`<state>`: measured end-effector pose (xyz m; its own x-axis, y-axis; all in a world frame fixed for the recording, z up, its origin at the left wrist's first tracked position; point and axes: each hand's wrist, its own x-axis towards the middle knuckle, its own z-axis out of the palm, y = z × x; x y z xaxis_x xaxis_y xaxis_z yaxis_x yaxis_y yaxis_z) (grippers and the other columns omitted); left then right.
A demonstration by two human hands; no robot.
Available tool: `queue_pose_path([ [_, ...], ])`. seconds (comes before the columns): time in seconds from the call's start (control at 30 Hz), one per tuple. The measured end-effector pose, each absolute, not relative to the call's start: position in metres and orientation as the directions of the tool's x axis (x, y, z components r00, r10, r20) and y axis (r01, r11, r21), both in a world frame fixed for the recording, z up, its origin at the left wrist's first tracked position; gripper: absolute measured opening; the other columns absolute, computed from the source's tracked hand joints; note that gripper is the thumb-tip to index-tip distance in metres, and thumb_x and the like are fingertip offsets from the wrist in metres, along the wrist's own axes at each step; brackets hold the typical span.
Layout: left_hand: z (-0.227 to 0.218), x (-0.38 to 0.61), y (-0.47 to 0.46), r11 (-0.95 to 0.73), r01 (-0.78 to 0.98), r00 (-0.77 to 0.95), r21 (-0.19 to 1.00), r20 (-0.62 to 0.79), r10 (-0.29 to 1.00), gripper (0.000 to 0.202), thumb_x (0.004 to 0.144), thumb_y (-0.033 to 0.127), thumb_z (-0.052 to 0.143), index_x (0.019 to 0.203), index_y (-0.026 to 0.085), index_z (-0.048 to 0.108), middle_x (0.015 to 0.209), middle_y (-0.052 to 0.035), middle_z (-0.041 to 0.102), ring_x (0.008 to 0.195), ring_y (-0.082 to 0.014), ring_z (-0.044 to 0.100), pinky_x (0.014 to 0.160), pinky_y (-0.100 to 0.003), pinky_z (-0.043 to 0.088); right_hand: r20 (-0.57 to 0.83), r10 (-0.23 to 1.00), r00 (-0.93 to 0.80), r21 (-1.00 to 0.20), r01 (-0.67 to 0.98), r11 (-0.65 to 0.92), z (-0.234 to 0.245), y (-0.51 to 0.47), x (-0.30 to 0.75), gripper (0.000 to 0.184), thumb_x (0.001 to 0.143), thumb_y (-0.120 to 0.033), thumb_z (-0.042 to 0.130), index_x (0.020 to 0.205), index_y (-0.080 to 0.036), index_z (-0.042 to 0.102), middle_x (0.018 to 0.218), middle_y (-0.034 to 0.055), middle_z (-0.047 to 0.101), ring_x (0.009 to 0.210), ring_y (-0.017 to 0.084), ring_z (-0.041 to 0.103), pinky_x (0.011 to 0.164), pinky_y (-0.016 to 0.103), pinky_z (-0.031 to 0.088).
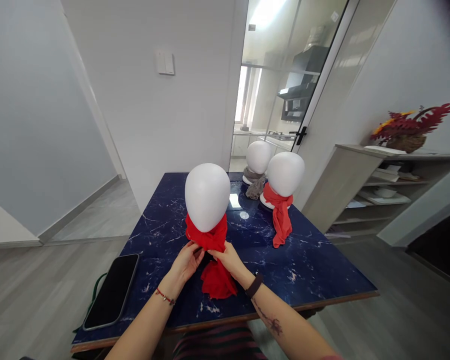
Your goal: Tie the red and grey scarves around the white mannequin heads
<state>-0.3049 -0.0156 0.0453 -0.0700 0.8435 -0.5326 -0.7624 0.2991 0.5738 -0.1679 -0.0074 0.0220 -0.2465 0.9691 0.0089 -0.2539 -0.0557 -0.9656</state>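
grasping the red scarf [218,237], the left hand [186,261] and right hand [230,260] pinch its folds just below the front white head [207,195], round whose base it wraps; far right of that head, a basket [410,143] holds red leaves [437,119].

A smooth, matte white, egg-shaped mannequin head [207,195] stood upright near the centre of the frame, its narrow end downward. A bright red, thin fabric scarf [216,239] was wrapped around its base, bunched in creases just below the chin, with one loose end [218,281] spread out crumpled toward the lower centre.
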Motion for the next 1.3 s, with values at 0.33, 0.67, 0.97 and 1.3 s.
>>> queue_pose_path([
  [0.33,0.041,-0.299,-0.013,0.313,-0.711,-0.004,0.630,-0.449,0.893,0.025,0.074,-0.010,0.052,0.063,0.012,0.059,0.066,-0.0037,0.063,0.058,-0.0095,0.060,0.061,-0.021,0.052,-0.291,0.859,-0.422,-0.768,-0.432,-0.473,0.028,-0.006,-0.165,0.027,0.060,-0.029,0.076,0.067,-0.014,0.055,0.049,-0.0063,0.050,0.040,0.002,0.035,0.041,0.017,0.024],
  [0.67,0.045,-0.301,-0.034,0.325,-0.665,0.007,0.672,-0.430,0.903,0.020,0.069,-0.009,0.061,0.070,0.010,0.067,0.072,-0.0071,0.069,0.065,-0.0100,0.063,0.062,-0.017,0.049,-0.104,0.984,-0.142,-0.791,-0.589,-0.168,0.030,-0.006,-0.168,0.037,0.053,-0.018,0.079,0.085,-0.017,0.060,0.074,-0.0025,0.067,0.066,0.012,0.059,0.071,0.026,0.046],
  [0.97,0.047,-0.300,-0.067,0.111,-0.461,-0.121,0.881,-0.186,0.975,0.014,0.058,0.018,0.078,0.067,0.013,0.069,0.074,-0.0037,0.067,0.071,-0.0116,0.060,0.071,-0.022,0.045,-0.178,0.942,-0.284,-0.753,-0.577,-0.317,0.028,-0.007,-0.174,0.032,0.061,-0.032,0.079,0.084,-0.017,0.062,0.073,0.0000,0.066,0.061,0.012,0.058,0.065,0.027,0.047],
  [1.3,0.046,-0.301,-0.076,0.026,-0.628,-0.193,0.778,-0.187,0.963,0.036,0.060,0.032,0.079,0.057,0.016,0.047,0.060,0.0047,0.058,0.057,-0.0070,0.054,0.060,-0.019,0.046,-0.178,0.965,-0.191,-0.850,-0.464,-0.248,0.023,0.000,-0.182,0.033,0.059,-0.037,0.079,0.078,-0.015,0.063,0.066,-0.0009,0.064,0.049,0.009,0.050,0.053,0.024,0.041],
])
